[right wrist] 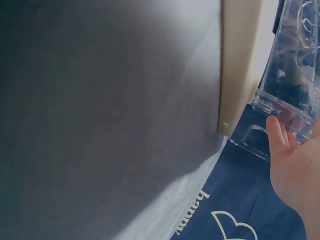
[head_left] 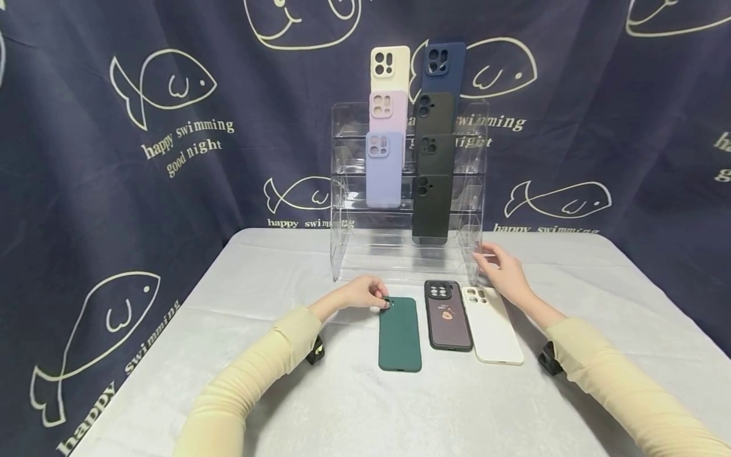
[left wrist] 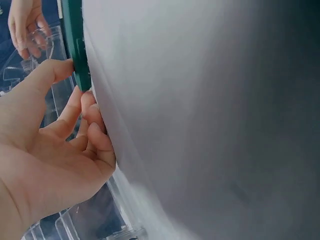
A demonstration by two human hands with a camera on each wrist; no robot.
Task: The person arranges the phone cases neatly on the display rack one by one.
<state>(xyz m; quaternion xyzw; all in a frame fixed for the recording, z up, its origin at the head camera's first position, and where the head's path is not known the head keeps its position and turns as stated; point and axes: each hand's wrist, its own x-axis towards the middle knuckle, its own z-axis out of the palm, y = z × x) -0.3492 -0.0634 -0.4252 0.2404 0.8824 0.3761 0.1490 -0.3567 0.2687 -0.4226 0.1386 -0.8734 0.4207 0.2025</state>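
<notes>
My left hand [head_left: 362,293] is at the upper left corner of a dark green phone case [head_left: 400,336] lying on the table. In the left wrist view, the thumb of that hand [left wrist: 55,145] lies on the green case [left wrist: 76,45] and the fingertips meet its edge, pinching the corner. To the right lie a black-framed phone case [head_left: 449,327] with a small printed figure and a cream phone case [head_left: 493,333]. My right hand [head_left: 505,273] is at the lower right side of a clear stepped stand [head_left: 365,254], fingers fairly straight; exact contact is hard to tell.
On the stand's left column are cream [head_left: 400,70], pink [head_left: 394,120] and light blue [head_left: 384,184] cases. A navy case [head_left: 451,70] tops several black cases [head_left: 431,216] on the right. Behind the pale table [head_left: 268,273] hangs a dark blue curtain [head_left: 188,146] with fish drawings.
</notes>
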